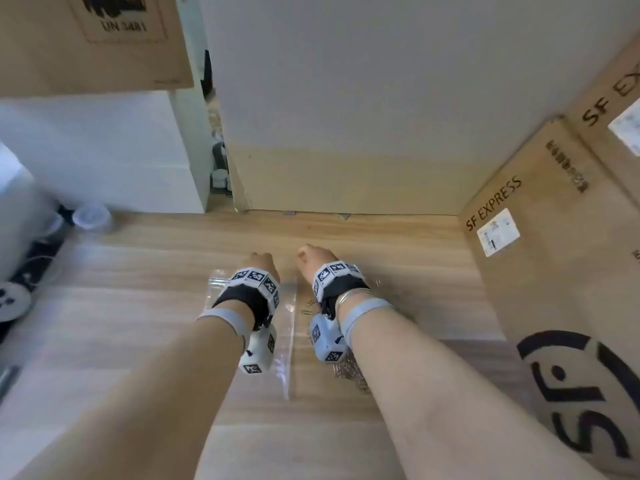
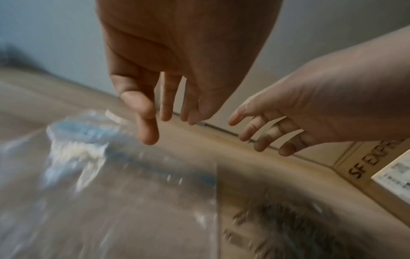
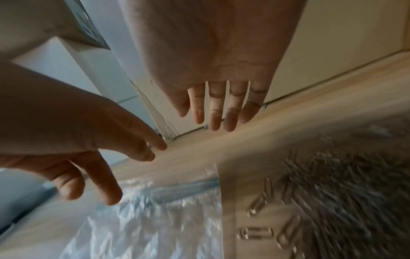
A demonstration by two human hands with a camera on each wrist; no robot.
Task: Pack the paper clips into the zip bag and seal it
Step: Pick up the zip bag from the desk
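A clear zip bag (image 1: 288,341) with a blue zip strip (image 2: 88,130) lies flat on the wooden table (image 1: 138,271), partly under my left wrist. A pile of silver paper clips (image 1: 348,374) sits just right of the bag, half hidden by my right forearm. A few loose clips (image 1: 307,306) lie beside the bag's edge. My left hand (image 1: 261,266) hovers over the bag's far end, fingers relaxed and holding nothing (image 2: 153,122). My right hand (image 1: 313,259) hangs beside it over bare table, fingers straight and holding nothing (image 3: 213,113). The wrist views are blurred by motion.
Stacked SF EXPRESS cardboard boxes (image 1: 540,244) close off the right side. A tall pale box (image 1: 346,181) stands at the back. A white box (image 1: 104,150) and a clear lidded cup (image 1: 91,214) sit at the back left. A brown carton (image 1: 86,43) is at the upper left.
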